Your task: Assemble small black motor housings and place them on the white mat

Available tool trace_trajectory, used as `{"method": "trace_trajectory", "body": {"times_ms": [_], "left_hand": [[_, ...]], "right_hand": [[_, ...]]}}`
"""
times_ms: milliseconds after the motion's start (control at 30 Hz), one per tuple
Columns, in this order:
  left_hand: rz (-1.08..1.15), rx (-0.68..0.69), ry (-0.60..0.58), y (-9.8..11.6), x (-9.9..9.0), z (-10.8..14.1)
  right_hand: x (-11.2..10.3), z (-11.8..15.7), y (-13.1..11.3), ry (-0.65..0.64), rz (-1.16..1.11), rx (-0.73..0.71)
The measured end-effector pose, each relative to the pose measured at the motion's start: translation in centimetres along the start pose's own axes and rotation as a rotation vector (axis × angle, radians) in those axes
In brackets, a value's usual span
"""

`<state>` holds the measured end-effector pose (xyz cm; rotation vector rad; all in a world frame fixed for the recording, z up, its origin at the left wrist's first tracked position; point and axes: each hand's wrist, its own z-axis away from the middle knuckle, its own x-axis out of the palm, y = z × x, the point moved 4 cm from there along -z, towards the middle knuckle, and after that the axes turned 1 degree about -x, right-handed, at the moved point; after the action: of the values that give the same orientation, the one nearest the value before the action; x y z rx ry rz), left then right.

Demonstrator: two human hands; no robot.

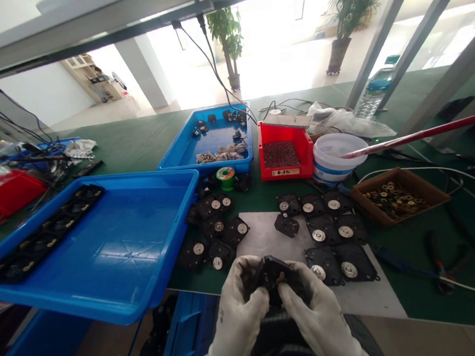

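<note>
Both my hands wear white gloves and hold one black part [272, 271] between them at the front edge of the table. My left hand [243, 303] grips its left side, the thumb pressed on its face. On the right side my right hand [310, 299] has its fingers wrapped round it, thumb near a small brass-coloured piece. Beyond the hands, a black part [286, 226] lies on the grey sheet [263, 234]. Several black parts with silver discs [346, 232] stand in rows to the right, and more [218, 225] lie to the left.
A large blue tray [142, 237] holds a black strip [45, 235] at left. Behind are another blue tray [184, 149], a green solder spool [226, 178], a red bin [287, 171] and a white bucket [332, 160]. At right are a cardboard box [386, 219] and pliers [441, 262].
</note>
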<state>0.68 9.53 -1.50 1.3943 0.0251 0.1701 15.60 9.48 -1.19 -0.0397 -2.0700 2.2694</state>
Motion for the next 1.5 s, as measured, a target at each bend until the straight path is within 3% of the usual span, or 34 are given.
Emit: {"method": "trace_trajectory", "body": {"times_ms": [167, 367, 567, 900, 1100, 1267, 1500], "left_hand": [[-0.015, 0.02, -0.007, -0.4, 0.0, 0.2], [-0.034, 0.019, 0.013, -0.3, -0.1, 0.3], [-0.056, 0.032, -0.018, -0.1, 0.1, 0.2], [-0.019, -0.073, -0.126, 1.4, -0.1, 0.2], [-0.082, -0.029, -0.161, 1.2, -0.3, -0.4], [-0.039, -0.063, -0.117, 0.7, -0.3, -0.5], [-0.044, -0.039, -0.034, 0.9, -0.8, -0.8]], "right_hand": [[-0.1, 0.0, -0.4, 0.041, -0.032, 0.025], [-0.2, -0.3, 0.6, -0.023, -0.073, 0.05], [-0.3, -0.4, 0.9, -0.014, -0.093, 0.069], [-0.6, -0.3, 0.4, -0.01, -0.056, 0.115], [-0.8, -0.6, 1.1, -0.059, -0.04, 0.094], [-0.3, -0.2, 0.3, 0.045, -0.095, 0.093], [-0.4, 0.9, 0.3, -0.013, -0.074, 0.154]]}}
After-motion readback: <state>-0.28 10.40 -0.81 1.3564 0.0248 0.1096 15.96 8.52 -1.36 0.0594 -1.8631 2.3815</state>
